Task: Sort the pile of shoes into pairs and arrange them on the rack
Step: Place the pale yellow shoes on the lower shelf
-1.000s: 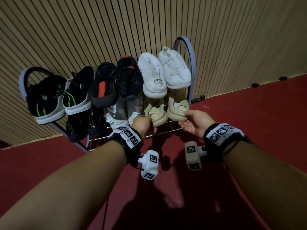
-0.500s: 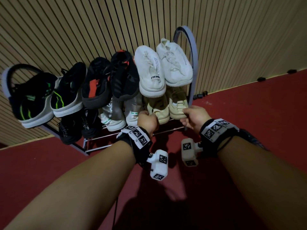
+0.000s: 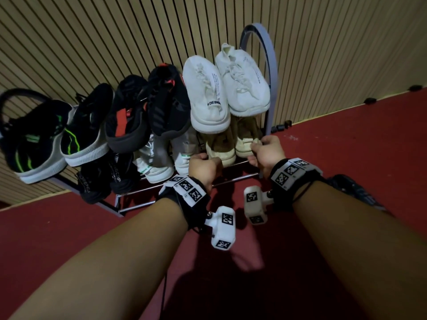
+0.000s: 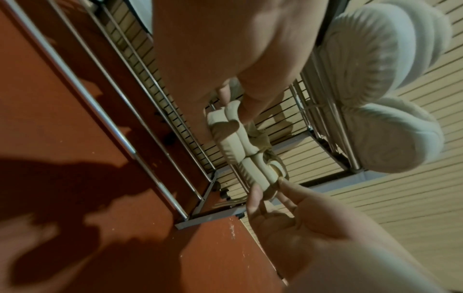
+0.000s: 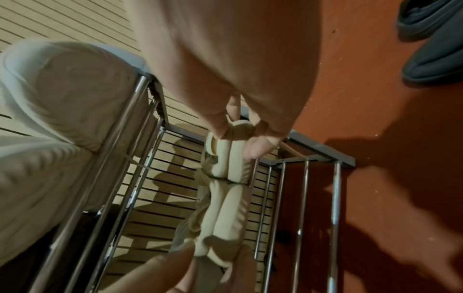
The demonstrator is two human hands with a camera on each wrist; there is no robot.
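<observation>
i have both beige shoes on the rack's (image 3: 269, 65) lower shelf at its right end, under the white pair (image 3: 226, 88). my left hand (image 3: 203, 166) pinches the heel of the left beige shoe (image 3: 218, 147); my right hand (image 3: 265, 151) pinches the heel of the right beige shoe (image 3: 246, 144), soles side by side.

The scene is dim and warm-toned. Light falls from behind the person, throwing hard arm shadows onto the red floor (image 3: 346, 139) at 6 o'clock in the head view. The slatted wall (image 3: 115, 31) bows with wide-angle distortion toward the edges. Both wrist views are soft, with motion blur on the white soles (image 4: 375, 59) at 2 o'clock.
</observation>
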